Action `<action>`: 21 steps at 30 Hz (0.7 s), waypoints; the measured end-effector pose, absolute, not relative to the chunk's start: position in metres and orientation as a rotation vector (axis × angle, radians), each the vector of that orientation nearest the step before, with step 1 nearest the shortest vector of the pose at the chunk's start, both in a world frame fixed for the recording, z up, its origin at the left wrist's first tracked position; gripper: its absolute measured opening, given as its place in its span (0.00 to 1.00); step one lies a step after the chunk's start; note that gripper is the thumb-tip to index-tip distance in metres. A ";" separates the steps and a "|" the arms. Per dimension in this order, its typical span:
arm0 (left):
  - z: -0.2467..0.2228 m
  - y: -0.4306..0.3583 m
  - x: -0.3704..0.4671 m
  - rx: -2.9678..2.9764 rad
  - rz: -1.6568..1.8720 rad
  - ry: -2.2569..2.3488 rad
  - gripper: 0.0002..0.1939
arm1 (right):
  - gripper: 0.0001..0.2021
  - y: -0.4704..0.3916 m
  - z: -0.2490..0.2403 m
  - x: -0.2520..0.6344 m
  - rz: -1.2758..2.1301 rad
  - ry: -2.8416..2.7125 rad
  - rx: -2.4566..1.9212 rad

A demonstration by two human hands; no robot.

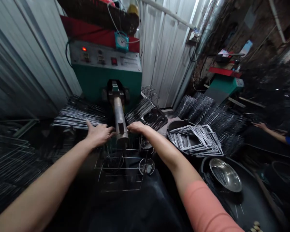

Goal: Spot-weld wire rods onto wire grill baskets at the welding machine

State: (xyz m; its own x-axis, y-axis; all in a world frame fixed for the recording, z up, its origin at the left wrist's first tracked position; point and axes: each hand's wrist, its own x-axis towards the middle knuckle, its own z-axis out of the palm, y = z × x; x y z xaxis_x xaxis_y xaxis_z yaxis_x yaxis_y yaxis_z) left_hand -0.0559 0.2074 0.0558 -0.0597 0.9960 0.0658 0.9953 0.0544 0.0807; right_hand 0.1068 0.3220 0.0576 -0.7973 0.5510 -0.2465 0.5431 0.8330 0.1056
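My left hand (98, 133) and my right hand (136, 127) reach forward to either side of a metal welding arm (120, 120) that sticks out of a green machine (105, 79). Both hands rest at the top of a wire-frame basket (122, 167) that sits under the arm. Whether the fingers grip the wire is hidden by the hands and the blur. Bundles of straight wire rods (77, 116) lie on the left of the machine, and another bundle of rods (139, 110) lies on the right.
A dark tub (173, 126) holds stacked rectangular wire frames (198, 139). A steel bowl (225, 174) sits in a black basin at the right. Another person's arm (272, 132) reaches in at the far right. Corrugated metal walls stand behind; wire racks (9, 161) pile at the left.
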 end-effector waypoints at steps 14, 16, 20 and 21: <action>0.046 0.132 -0.080 2.205 0.263 2.164 0.26 | 0.13 0.316 0.033 0.154 -0.110 2.738 1.002; 0.030 0.101 -0.082 2.127 0.517 2.302 0.29 | 0.14 0.314 0.025 0.158 -0.148 2.755 1.049; -0.035 0.027 -0.058 1.761 0.943 2.263 0.22 | 0.15 0.310 0.006 0.162 -0.287 2.808 1.083; -0.054 0.012 -0.045 1.681 0.952 2.229 0.23 | 0.15 0.310 0.002 0.163 -0.367 2.825 1.088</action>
State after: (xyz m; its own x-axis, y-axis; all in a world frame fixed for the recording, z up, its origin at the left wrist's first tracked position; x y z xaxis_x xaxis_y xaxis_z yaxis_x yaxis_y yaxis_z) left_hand -0.0451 0.0121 -0.0537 -0.3378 0.9151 0.2201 0.7919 0.1500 0.5919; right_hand 0.1630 0.3095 0.0019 -0.7416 0.6486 -0.1713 0.6709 0.7170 -0.1893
